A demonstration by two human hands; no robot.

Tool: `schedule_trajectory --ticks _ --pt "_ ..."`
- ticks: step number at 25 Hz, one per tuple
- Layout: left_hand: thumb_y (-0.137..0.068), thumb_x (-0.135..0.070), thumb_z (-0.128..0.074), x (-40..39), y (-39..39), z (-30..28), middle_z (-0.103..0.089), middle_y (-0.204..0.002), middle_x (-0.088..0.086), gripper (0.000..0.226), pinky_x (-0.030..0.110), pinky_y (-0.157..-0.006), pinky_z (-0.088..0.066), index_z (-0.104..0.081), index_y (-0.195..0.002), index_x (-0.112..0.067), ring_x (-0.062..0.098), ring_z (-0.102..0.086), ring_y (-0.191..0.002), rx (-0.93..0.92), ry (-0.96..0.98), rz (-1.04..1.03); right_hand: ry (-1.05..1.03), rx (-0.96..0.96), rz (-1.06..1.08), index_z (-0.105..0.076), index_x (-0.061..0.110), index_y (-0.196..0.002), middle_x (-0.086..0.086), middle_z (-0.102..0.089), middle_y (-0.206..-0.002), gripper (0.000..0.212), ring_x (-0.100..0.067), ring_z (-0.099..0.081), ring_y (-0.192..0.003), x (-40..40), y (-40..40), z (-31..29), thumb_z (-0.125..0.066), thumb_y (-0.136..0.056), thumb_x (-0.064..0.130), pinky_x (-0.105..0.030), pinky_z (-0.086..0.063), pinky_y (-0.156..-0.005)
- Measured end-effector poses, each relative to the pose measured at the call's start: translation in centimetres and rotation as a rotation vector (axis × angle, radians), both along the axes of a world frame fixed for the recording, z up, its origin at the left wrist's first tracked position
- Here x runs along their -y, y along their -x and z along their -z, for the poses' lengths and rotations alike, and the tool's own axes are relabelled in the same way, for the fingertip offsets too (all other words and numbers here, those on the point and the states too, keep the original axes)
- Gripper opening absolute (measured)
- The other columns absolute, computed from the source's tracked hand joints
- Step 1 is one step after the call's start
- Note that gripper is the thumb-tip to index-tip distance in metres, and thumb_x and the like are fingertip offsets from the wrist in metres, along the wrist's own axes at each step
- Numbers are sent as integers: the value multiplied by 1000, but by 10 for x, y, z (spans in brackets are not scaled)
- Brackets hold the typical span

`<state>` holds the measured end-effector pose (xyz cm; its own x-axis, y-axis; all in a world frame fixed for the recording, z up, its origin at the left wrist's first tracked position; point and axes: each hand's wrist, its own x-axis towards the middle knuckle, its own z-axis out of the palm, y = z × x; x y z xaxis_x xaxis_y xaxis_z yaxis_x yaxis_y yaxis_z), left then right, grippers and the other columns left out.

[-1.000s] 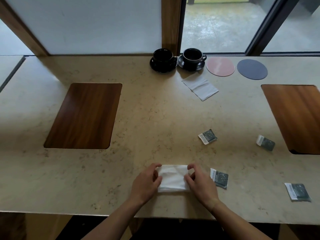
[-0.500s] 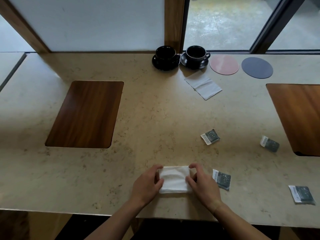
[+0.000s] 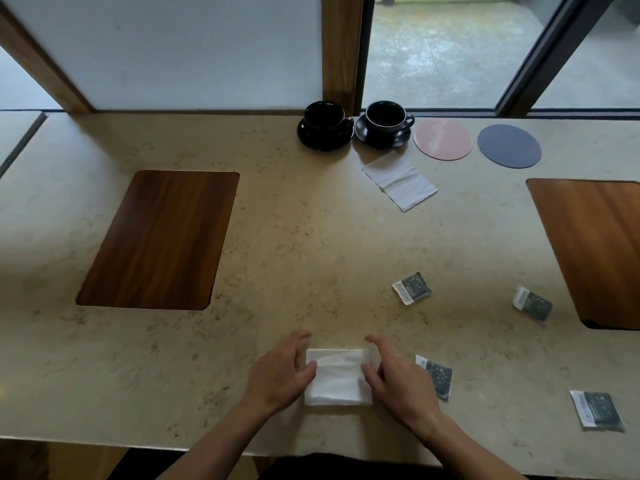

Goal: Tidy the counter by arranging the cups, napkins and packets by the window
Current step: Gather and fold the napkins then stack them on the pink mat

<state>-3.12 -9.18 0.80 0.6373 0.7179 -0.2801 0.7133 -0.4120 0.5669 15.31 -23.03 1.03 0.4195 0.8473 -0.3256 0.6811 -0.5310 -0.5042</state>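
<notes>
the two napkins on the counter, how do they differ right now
The near napkin lies square to the counter's front edge, framed by the left hand and right hand; the far napkin lies at an angle, untouched. The near one looks like a compact fold, the far one flatter and more spread out. The far one sits by the cups at the window. Both are white.

Pink coaster (image 3: pixel 443 139) beside grey coaster (image 3: pixel 508 145) near the window; two wooden inlays (image 3: pixel 159 239) flanking them.

Pale speckled bench (image 3: pixel 311 237), dark wares
Black cups (image 3: pixel 384 117), white napkin (image 3: pixel 337 377), pink coaster (image 3: pixel 443 139), grey coaster (image 3: pixel 509 146), dotted dark packets (image 3: pixel 412 287).
</notes>
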Motion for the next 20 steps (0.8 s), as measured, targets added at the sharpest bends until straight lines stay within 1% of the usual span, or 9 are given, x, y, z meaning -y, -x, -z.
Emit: schedule_trajectory --ticks 1,3,6,8,10,12,14,17,20 --pt "-85 -42 -60 -6 -4 -1 -50 -80 -13 51 20 -60 -46 -46 -132 -32 7 -50 -67 14 -9 -3 -18 14 0 -31 41 -135 9 -66 -79 44 -14 -66 -77 -2 -7 -2 -44 -94 48 -34 -54 -67" --pt "-84 -40 -64 -18 -19 -4 -54 -85 -14 49 19 -60 -49 -50 -130 -30 5 -53 -68 34 -33 -6 -58 59 -8 -39 37 -135 9 -65 -76 43 -12 -64 -72 -10 -25 -7 -48 -93 45 -30 -50 -61" --pt "-86 -39 -65 -36 -50 -10 -56 -93 -15 42 16 -61 -46 -54 -126 -30 1 -51 -68 70 -64 -34 -131 137 -6 -49 34 -128 11 -64 -74 38 -9 -61 -67 -26 -58 -16 -52 -92 43 -28 -48 -56" --pt "-85 -39 -65 -49 -76 -12 -56 -97 -16 37 19 -63 -47 -58 -121 -30 1 -51 -67 92 -84 -51 -171 142 24 -53 32 -124 12 -66 -82 34 -9 -62 -73 -39 -86 -21 -52 -93 43 -31 -52 -61" --pt "-84 -39 -66 -64 -103 -14 -57 -99 -15 33 25 -65 -49 -61 -115 -30 3 -54 -68 107 -100 -69 -180 126 60 -54 30 -124 8 -68 -97 33 -14 -61 -89 -54 -117 -26 -51 -93 43 -37 -54 -70" --pt "-84 -38 -66 -79 -132 -14 -59 -100 -13 29 28 -69 -50 -62 -111 -30 6 -55 -71 123 -106 -84 -160 184 77 -54 32 -123 5 -67 -107 33 -19 -57 -103 -69 -148 -29 -52 -93 43 -38 -52 -77" --pt "-84 -37 -67 -96 -162 -14 -60 -99 -11 25 31 -72 -51 -64 -108 -30 9 -56 -78 139 -118 -104 -151 238 80 -56 33 -123 5 -66 -112 33 -21 -53 -109 -87 -180 -31 -54 -92 42 -36 -48 -81" --pt "-84 -37 -67 -122 -205 -11 -62 -98 -10 21 32 -70 -51 -65 -104 -29 13 -57 -86 156 -156 -126 -166 259 80 -58 32 -123 4 -65 -115 33 -23 -53 -110 -122 -225 -27 -56 -91 41 -37 -47 -85" --pt "-84 -36 -67 -147 -243 -9 -64 -99 -7 22 33 -69 -51 -66 -103 -26 15 -57 -89 176 -189 -143 -199 305 88 -60 28 -122 0 -66 -111 34 -27 -57 -102 -160 -262 -23 -61 -89 37 -41 -50 -81"
